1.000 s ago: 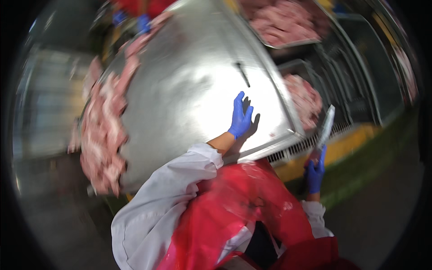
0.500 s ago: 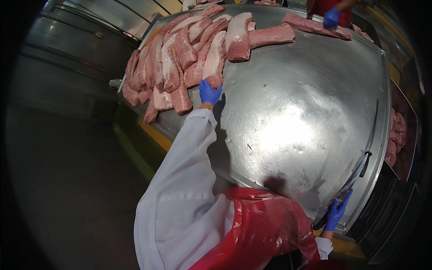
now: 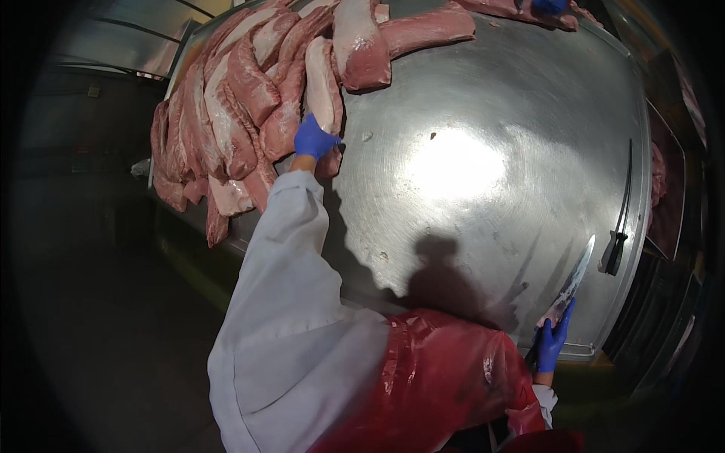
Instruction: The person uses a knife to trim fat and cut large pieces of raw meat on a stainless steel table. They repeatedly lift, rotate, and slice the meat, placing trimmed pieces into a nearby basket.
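My left hand (image 3: pixel 315 140), in a blue glove, is closed around a pale pink pork loin (image 3: pixel 322 83) near its close end, at the right side of a heap. The loin's tip pokes out below the hand. At the near right, my right hand (image 3: pixel 553 341), also gloved in blue, grips a knife (image 3: pixel 578 273). Its broad blade, smeared with pale residue, points away over the table, while the handle is mostly hidden in the hand. Beyond the knife lies a thin sharpening steel (image 3: pixel 621 226) with a black handle.
Several pork loins (image 3: pixel 242 83) lie heaped on the metal table (image 3: pixel 468 249) at the far left. Across the table, a co-worker's blue-gloved hand (image 3: pixel 550 6) rests on another loin (image 3: pixel 513 9). A bin of meat (image 3: pixel 659 174) stands past the right edge, near dark crates (image 3: pixel 657 302).
My left hand has shifted from the loin's tip to higher round it, and the loin sits closer to me. The knife has drawn back from the steel. The view has shifted.
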`<act>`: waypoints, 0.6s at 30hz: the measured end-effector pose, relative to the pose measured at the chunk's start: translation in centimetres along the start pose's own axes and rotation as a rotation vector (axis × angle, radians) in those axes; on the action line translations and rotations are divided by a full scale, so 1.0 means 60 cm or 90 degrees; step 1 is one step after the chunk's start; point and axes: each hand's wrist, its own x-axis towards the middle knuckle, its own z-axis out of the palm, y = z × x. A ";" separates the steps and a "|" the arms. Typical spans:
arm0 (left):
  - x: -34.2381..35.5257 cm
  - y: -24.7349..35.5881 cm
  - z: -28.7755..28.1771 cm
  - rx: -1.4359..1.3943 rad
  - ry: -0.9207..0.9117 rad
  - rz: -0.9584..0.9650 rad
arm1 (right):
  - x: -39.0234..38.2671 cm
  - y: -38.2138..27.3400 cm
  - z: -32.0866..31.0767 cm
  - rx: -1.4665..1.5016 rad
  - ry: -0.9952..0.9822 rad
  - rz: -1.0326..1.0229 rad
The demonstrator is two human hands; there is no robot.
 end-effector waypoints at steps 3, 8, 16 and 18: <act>-0.137 0.037 0.012 -0.025 -0.027 0.052 | -0.019 -0.023 0.012 -0.024 -0.014 -0.027; -0.401 0.209 0.052 0.092 -0.087 0.145 | -0.001 0.059 -0.034 -0.016 -0.031 -0.104; -0.551 0.454 0.133 -0.015 0.036 0.238 | 0.125 0.062 -0.064 0.049 -0.181 -0.098; -0.480 0.472 0.206 -0.231 0.072 0.397 | 0.174 -0.004 -0.032 -0.119 -0.261 -0.106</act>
